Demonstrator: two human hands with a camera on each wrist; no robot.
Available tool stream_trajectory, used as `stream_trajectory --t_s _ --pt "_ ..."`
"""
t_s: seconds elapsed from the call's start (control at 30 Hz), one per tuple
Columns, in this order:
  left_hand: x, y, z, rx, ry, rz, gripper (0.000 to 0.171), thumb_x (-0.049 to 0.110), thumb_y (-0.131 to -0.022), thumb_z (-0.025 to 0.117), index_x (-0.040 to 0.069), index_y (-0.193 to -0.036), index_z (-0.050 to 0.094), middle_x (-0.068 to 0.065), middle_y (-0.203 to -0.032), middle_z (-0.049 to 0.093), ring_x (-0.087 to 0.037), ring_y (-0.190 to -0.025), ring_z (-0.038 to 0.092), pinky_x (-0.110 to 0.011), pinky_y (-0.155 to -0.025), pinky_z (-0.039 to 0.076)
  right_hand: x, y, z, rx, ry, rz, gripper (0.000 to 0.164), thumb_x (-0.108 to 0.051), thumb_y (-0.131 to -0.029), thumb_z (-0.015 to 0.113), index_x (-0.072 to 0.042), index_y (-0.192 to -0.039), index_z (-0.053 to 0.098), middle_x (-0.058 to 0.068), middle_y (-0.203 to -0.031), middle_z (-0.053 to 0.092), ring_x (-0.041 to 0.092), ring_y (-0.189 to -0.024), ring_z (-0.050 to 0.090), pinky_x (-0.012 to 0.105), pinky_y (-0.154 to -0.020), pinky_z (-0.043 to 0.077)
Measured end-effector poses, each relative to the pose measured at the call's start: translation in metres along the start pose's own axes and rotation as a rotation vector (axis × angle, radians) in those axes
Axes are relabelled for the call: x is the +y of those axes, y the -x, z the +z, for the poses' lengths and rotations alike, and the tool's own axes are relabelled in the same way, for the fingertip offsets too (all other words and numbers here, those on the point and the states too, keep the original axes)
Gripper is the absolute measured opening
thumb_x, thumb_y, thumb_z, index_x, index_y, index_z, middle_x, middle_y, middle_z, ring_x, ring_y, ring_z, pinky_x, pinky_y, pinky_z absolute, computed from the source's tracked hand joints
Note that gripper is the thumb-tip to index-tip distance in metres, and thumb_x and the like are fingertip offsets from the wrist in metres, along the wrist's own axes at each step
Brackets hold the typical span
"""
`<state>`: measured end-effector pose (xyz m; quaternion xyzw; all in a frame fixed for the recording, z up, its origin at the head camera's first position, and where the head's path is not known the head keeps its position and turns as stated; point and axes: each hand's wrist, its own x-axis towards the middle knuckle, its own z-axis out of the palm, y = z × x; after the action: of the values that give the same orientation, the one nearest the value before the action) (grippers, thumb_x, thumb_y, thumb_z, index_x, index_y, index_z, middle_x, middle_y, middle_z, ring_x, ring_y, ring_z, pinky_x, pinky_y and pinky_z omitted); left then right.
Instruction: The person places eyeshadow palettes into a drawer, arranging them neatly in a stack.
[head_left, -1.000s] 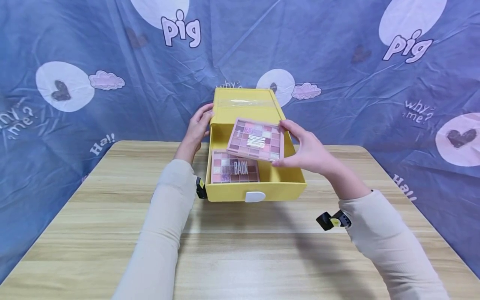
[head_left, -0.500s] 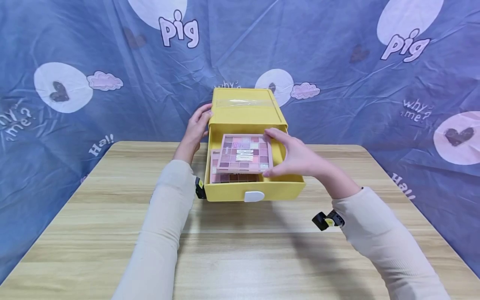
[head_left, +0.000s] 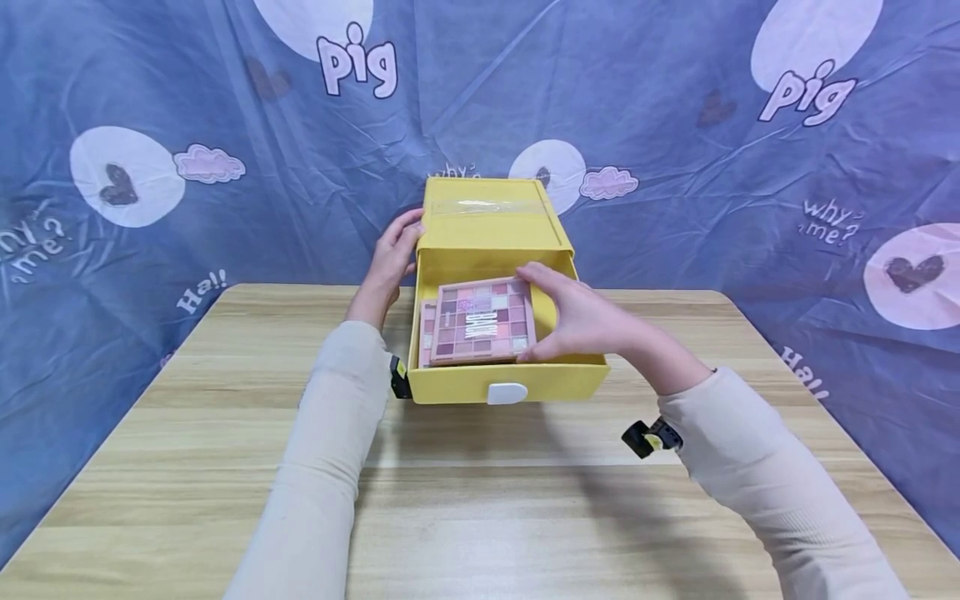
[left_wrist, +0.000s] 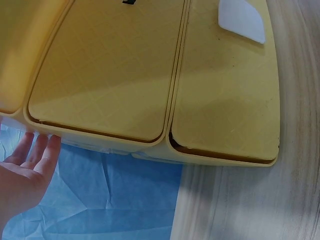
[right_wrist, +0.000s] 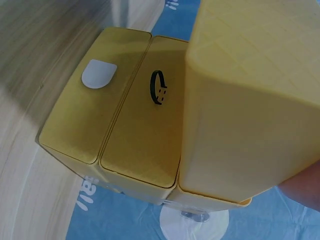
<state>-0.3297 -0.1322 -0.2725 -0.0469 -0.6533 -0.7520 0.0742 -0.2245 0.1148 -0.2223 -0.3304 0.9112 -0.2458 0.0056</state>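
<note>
A pink multi-pan eyeshadow palette (head_left: 457, 342) marked "BACK" lies over a second similar palette (head_left: 426, 329) inside a yellow drawer (head_left: 435, 387). My right hand (head_left: 581, 321) pinches the upper palette by its right edge, thumb at the near corner and fingers at the far one. Most of the lower palette is hidden beneath it. The drawer is pulled out from the top of a yellow drawer cabinet (head_left: 487, 223). At the cabinet's left side, my left hand (head_left: 392, 258) rests with extended fingers (left_wrist: 47, 155) touching the wall.
Two closed drawers sit below, the middle one (right_wrist: 135, 135) with a dark curved piece (right_wrist: 153, 87), the lowest (right_wrist: 72, 127) with a white tab (right_wrist: 99, 74). A wooden table (head_left: 480, 517) carries the cabinet. Blue printed cloth (head_left: 300, 167) hangs behind.
My right hand has moved left and down with the palette, bringing it from above the drawer's middle onto the second palette. My left hand stays at the cabinet's side.
</note>
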Motion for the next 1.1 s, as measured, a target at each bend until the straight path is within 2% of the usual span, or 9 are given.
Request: stream_trajectory --t_s 0.2,0.47,0.87,1.1 --pt "0.0 0.001 0.001 0.004 -0.002 0.001 0.039 0.022 -0.084 0.049 0.017 -0.123 0.048 -0.002 -0.122 0.047 -0.014 -0.101 0.045 -0.042 -0.084 0.034 -0.002 -0.004 0.002 -0.03 0.025 -0.049 0.098 -0.028 -0.053 0.08 0.004 -0.13 0.028 0.018 -0.134 0.026 0.027 -0.123 0.02 0.039 -0.097 0.019" --pt "0.0 0.0 0.001 0.006 -0.006 -0.002 0.04 0.023 -0.083 0.049 0.017 -0.123 0.048 -0.002 -0.122 0.047 -0.016 -0.102 0.045 -0.043 -0.083 0.034 -0.004 -0.006 0.006 -0.063 0.086 -0.064 0.095 -0.025 -0.056 0.079 0.006 -0.13 0.027 0.02 -0.134 0.027 0.029 -0.125 0.017 0.039 -0.098 0.018" --pt "0.001 0.001 0.0 0.006 0.004 0.004 0.04 0.022 -0.083 0.049 0.017 -0.122 0.048 -0.001 -0.122 0.047 -0.014 -0.103 0.044 -0.043 -0.084 0.034 -0.01 -0.009 0.01 -0.132 0.143 -0.077 0.093 -0.031 -0.06 0.077 0.007 -0.129 0.027 0.022 -0.133 0.027 0.031 -0.123 0.02 0.04 -0.097 0.018" --pt "0.001 0.001 0.0 0.009 0.002 0.0 0.04 0.023 -0.083 0.05 0.017 -0.122 0.048 -0.001 -0.121 0.047 -0.014 -0.102 0.044 -0.043 -0.085 0.033 -0.009 -0.009 0.011 -0.145 0.161 -0.094 0.092 -0.031 -0.061 0.076 0.008 -0.129 0.028 0.022 -0.133 0.027 0.032 -0.121 0.024 0.041 -0.097 0.02"
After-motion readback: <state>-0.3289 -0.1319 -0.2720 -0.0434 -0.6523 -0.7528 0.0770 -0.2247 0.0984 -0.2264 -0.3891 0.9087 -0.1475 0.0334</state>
